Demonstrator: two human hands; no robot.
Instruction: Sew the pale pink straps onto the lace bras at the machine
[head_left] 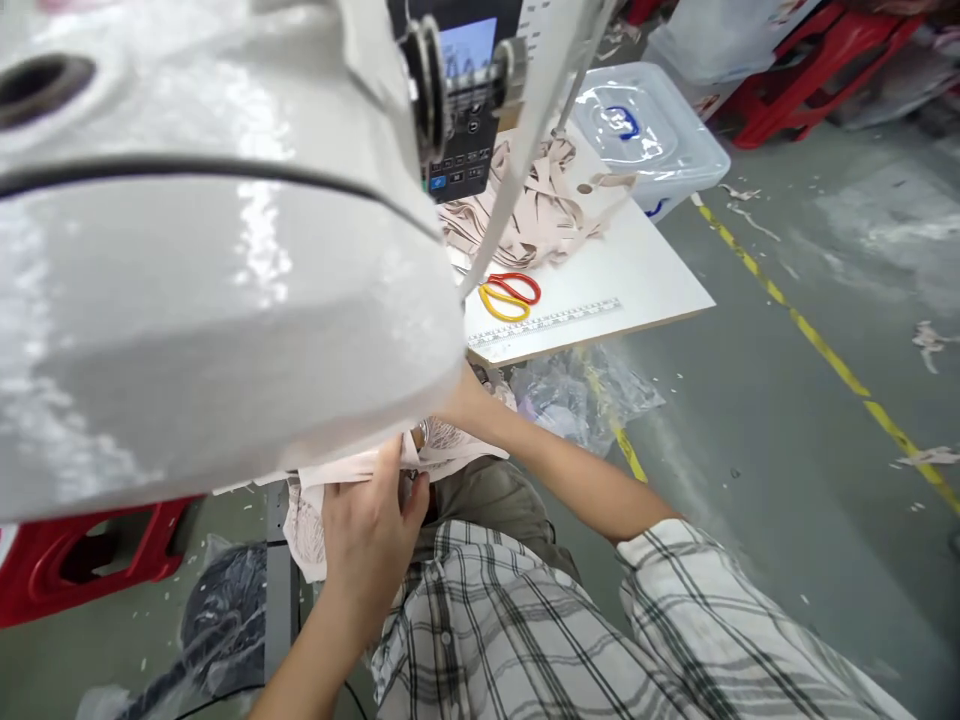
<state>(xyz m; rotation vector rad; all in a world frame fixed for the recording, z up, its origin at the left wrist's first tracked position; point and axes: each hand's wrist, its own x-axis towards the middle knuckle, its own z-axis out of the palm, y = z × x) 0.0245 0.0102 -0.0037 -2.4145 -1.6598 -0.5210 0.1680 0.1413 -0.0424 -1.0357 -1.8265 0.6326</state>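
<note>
The large white head of a sewing machine fills the upper left and hides the sewing spot beneath it. Pale pink lace fabric with a smooth band hangs below its lower edge. On this fabric lies my left hand, its index finger stretched along the band and its thumb curled in, gripping the cloth. My right hand reaches under the machine head from the right. Only its wrist side shows; its fingers are hidden behind the machine. Part of the lace spreads beside that wrist.
A white board holds pale pink strips, scissors with red and yellow handles, and a clear ruler. Behind it stands a lidded plastic box. Red stools and plastic bags are around the floor.
</note>
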